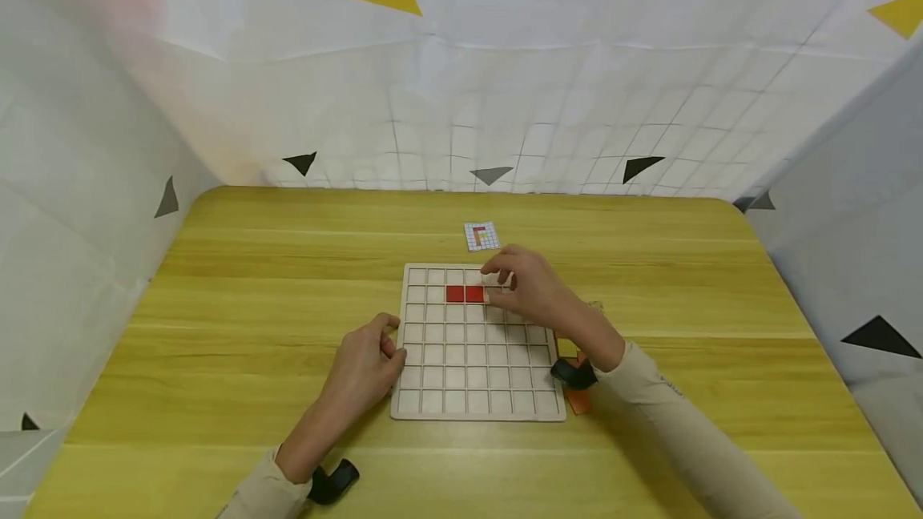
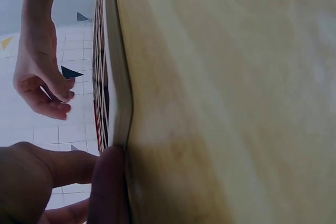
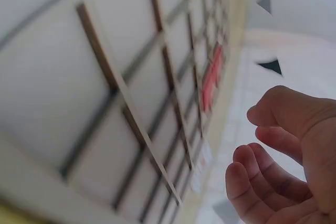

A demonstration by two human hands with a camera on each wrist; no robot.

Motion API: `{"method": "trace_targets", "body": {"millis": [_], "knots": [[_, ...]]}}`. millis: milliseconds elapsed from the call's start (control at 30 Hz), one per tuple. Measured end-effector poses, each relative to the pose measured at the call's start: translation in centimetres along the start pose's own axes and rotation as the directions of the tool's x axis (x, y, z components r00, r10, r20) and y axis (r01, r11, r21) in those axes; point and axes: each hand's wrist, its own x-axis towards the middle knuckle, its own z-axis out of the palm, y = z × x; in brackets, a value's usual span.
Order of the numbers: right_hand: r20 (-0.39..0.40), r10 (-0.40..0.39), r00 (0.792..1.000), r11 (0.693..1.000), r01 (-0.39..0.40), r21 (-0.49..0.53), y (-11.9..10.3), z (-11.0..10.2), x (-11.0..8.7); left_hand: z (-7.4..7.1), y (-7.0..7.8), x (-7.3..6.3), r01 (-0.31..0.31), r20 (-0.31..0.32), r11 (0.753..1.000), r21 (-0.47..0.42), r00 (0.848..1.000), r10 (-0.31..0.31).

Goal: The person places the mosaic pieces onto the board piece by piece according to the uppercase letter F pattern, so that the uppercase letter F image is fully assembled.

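Note:
A pale grid board (image 1: 433, 400) lies on the wooden table, with two red square tiles (image 1: 455, 294) side by side in its second row from the far edge. My left hand (image 1: 364, 359) rests at the board's left edge, thumb and index fingertip against its side, as the left wrist view shows close up. Over the board's far right part hovers my right hand (image 1: 530, 287), thumb and fingers loosely bent and apart. Between those fingers (image 3: 247, 182) nothing shows in the right wrist view. The hand hides some cells to the right of the red tiles.
Past the board's far edge lies a small pattern card (image 1: 481, 236) with a coloured design on a grid. Yellow tiles (image 1: 567, 348) and orange tiles (image 1: 579, 401) lie along the board's right side, partly under my right wrist. White sheeting (image 1: 490, 86) surrounds the table.

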Motion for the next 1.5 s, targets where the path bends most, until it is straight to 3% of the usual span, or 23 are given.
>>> {"method": "trace_targets", "body": {"millis": [167, 433, 933, 1200, 1500], "knots": [[-0.068, 0.053, 0.996, 0.998, -0.054, -0.012, 0.4, -2.0, -0.6, -0.1, 0.0, 0.1, 0.0, 0.002, 1.0, 0.001, 1.0, 0.0], [-0.069, 0.09, 0.994, 0.995, -0.092, -0.033, 1.4, -3.5, -2.0, -0.5, 0.2, 0.1, -0.003, 0.002, 1.0, 0.004, 1.0, 0.003], [-0.079, 0.123, 0.989, 0.989, -0.129, -0.079, 3.3, -4.7, -5.3, -0.5, 0.3, 0.2, 0.009, 0.012, 1.0, 0.008, 1.0, -0.009], [-0.044, 0.167, 0.985, 0.983, -0.17, -0.076, 3.7, -5.0, -6.6, -0.5, 0.2, 0.1, 0.012, 0.01, 1.0, 0.007, 1.0, -0.012], [-0.071, 0.137, 0.988, 0.985, -0.144, -0.1, 4.7, -5.0, -8.7, -0.6, 0.3, 0.1, 0.016, 0.018, 1.0, 0.006, 1.0, -0.016]]}}
